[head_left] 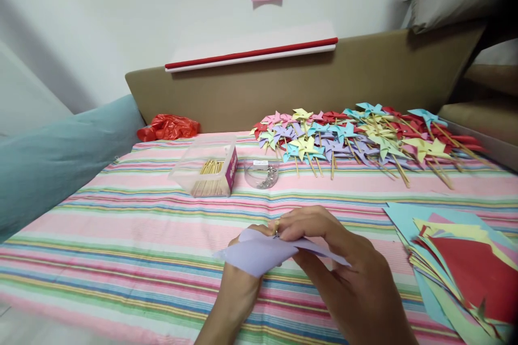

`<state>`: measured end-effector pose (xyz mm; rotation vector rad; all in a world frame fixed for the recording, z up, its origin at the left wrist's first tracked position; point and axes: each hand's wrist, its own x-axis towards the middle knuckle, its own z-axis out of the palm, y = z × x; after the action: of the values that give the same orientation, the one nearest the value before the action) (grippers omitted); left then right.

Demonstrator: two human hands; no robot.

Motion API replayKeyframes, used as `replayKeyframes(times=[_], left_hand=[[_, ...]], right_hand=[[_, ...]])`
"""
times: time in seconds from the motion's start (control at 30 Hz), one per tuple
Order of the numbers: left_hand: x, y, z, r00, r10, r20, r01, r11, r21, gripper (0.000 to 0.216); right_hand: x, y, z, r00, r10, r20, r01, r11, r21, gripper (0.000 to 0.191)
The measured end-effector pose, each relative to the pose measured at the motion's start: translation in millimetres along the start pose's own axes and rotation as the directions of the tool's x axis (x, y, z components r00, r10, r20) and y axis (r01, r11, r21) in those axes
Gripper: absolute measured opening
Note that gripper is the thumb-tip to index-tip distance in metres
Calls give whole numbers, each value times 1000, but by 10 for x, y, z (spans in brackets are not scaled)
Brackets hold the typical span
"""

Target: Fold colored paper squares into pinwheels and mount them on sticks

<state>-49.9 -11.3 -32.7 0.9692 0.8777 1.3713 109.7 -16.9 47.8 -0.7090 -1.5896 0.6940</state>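
Observation:
A folded lilac paper sheet (263,254) is held low in the middle, above the striped cloth. My left hand (238,285) grips it from underneath, fingers closed on its left part. My right hand (343,275) pinches the paper's top at the centre with thumb and fingers, where a small gold pin head shows. Both hands are closed on the same sheet.
A clear box of wooden sticks (208,168) and a small clear pin cup (261,173) sit behind the hands. Several paper pinwheels (364,137) lie at the back right. A stack of coloured paper (461,264) lies right. A red bag (170,127) and teal pillow (52,161) lie left.

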Motion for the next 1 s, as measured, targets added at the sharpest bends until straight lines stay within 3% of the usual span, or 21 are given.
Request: replayKeyframes(times=[0.4,0.63,1.0], left_hand=[[-14,38,-20,997,49,-56,-41,991,127,27],[-20,29,-53,998,61,2,-61,996,72,22],[-24,65,-93,996,72,49,-77,992,103,18]], right_hand=[[-23,14,-8,999,27,24,-27,999,22,12],[-44,35,5,995,76,60,-83,989,124,15],[-58,22,8,988,143,57,-150,980,131,15]])
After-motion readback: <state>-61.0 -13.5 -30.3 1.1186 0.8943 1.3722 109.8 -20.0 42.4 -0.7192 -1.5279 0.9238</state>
